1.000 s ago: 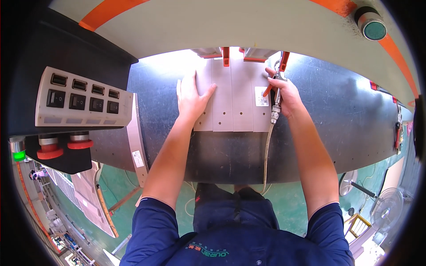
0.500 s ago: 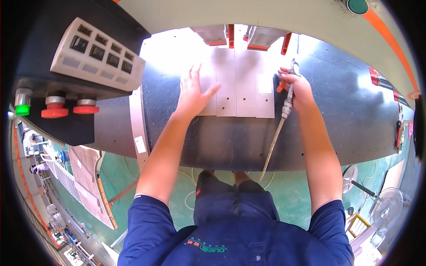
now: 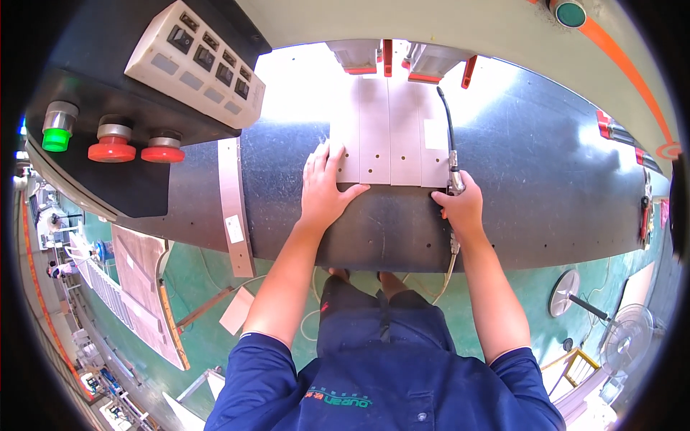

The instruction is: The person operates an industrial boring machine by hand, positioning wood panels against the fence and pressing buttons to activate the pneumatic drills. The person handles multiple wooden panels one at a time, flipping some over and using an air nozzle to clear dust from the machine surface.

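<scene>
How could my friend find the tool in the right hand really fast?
Start at the big dark table and find the row of pale boards near its middle. At the row's lower right corner is the person's right hand, holding the tool. Unlike the flat boards beside it, the tool has a shiny metal body, a thin black tube and a pale hose.

We see four pale strips lying flat, side by side, holed toward their near ends. By their right edge, our black-nozzled air gun points far.
</scene>
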`<act>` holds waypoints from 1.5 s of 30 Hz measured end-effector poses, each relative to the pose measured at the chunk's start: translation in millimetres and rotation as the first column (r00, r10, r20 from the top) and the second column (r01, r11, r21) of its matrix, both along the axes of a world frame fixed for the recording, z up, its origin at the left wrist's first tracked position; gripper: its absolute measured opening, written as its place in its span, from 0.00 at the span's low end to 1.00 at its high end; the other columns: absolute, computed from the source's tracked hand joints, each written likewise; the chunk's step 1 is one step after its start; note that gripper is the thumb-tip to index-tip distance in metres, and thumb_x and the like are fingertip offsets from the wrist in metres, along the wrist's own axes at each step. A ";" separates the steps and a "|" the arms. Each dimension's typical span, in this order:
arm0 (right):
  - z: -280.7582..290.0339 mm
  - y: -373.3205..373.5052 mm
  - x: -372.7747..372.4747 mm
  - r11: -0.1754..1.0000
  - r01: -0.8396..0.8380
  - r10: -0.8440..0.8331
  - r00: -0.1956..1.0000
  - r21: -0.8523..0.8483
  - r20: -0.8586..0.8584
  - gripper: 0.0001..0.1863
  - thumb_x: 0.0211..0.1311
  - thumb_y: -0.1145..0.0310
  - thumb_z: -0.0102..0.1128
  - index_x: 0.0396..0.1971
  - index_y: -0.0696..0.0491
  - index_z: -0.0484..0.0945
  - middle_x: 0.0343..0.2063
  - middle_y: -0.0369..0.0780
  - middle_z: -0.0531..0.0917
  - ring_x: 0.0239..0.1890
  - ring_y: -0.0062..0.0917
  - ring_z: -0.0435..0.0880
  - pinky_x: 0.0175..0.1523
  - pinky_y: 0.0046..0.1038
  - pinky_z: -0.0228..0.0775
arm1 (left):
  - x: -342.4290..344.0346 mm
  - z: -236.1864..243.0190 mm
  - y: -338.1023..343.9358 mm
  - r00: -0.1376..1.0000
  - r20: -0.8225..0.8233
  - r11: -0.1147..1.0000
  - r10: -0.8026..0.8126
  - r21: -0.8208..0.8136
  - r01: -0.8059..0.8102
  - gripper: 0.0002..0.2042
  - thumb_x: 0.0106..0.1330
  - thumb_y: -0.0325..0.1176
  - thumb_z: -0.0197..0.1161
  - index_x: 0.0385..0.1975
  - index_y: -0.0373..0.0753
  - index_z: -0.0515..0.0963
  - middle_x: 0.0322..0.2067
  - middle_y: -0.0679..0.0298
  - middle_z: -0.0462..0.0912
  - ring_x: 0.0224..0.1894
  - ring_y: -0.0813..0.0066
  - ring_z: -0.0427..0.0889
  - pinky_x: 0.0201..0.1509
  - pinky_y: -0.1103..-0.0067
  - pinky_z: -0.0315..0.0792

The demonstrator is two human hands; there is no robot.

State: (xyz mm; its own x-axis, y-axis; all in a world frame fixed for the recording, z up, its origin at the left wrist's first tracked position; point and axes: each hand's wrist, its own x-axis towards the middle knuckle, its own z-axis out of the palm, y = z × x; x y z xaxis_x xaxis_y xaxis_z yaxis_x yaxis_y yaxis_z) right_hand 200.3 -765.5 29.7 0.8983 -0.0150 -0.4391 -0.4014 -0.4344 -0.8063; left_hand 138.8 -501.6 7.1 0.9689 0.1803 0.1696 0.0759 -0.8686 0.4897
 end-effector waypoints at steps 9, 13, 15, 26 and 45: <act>-7.2 24.3 -0.9 0.943 0.048 0.037 0.968 -0.328 0.248 0.21 0.40 0.76 0.69 0.39 0.56 0.77 0.32 0.45 0.83 0.37 0.40 0.82 0.45 0.34 0.72 | -0.4 -1.0 2.9 0.998 -0.007 0.996 0.055 -0.070 -0.055 0.41 0.44 0.47 0.76 0.60 0.43 0.68 0.63 0.54 0.64 0.67 0.53 0.58 0.69 0.62 0.53; -2.6 23.3 1.3 0.937 -0.008 0.072 0.983 -0.350 0.170 0.24 0.41 0.73 0.71 0.43 0.54 0.76 0.39 0.47 0.80 0.42 0.44 0.80 0.46 0.38 0.72 | -0.6 -0.7 0.2 0.997 -0.001 0.994 0.079 -0.072 -0.079 0.40 0.42 0.45 0.77 0.59 0.43 0.69 0.63 0.54 0.65 0.67 0.54 0.60 0.69 0.63 0.55; 7.8 25.7 -0.7 0.915 -0.017 0.095 0.980 -0.403 0.175 0.27 0.41 0.71 0.72 0.45 0.53 0.74 0.42 0.46 0.77 0.43 0.43 0.79 0.47 0.38 0.72 | -0.7 0.4 -1.1 0.997 0.002 0.994 0.078 -0.079 -0.077 0.40 0.42 0.45 0.77 0.59 0.43 0.69 0.62 0.54 0.65 0.66 0.54 0.60 0.68 0.63 0.55; 20.6 59.2 -13.1 0.787 -0.005 0.151 0.971 -0.617 0.185 0.38 0.40 0.60 0.78 0.52 0.55 0.68 0.46 0.41 0.70 0.47 0.38 0.76 0.46 0.37 0.73 | 0.0 2.6 0.1 0.998 0.040 0.997 0.044 -0.071 -0.041 0.39 0.44 0.43 0.77 0.59 0.42 0.68 0.62 0.51 0.64 0.64 0.50 0.62 0.68 0.62 0.56; 19.4 57.2 -9.8 0.754 -0.061 0.233 0.956 -0.654 0.180 0.34 0.39 0.63 0.77 0.47 0.56 0.70 0.42 0.41 0.72 0.46 0.38 0.77 0.44 0.37 0.74 | 0.0 2.3 -0.7 0.997 0.052 0.996 0.048 -0.074 -0.044 0.41 0.42 0.40 0.78 0.60 0.41 0.67 0.63 0.51 0.64 0.66 0.53 0.60 0.68 0.63 0.56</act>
State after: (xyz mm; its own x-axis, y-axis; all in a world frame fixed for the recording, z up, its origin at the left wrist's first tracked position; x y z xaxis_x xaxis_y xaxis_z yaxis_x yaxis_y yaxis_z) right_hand 190.5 -708.3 49.2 0.9859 -0.0718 -0.1513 -0.1251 -0.9162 -0.3806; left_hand 138.9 -502.4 9.4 0.9491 0.2380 0.2063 0.0863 -0.8265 0.5563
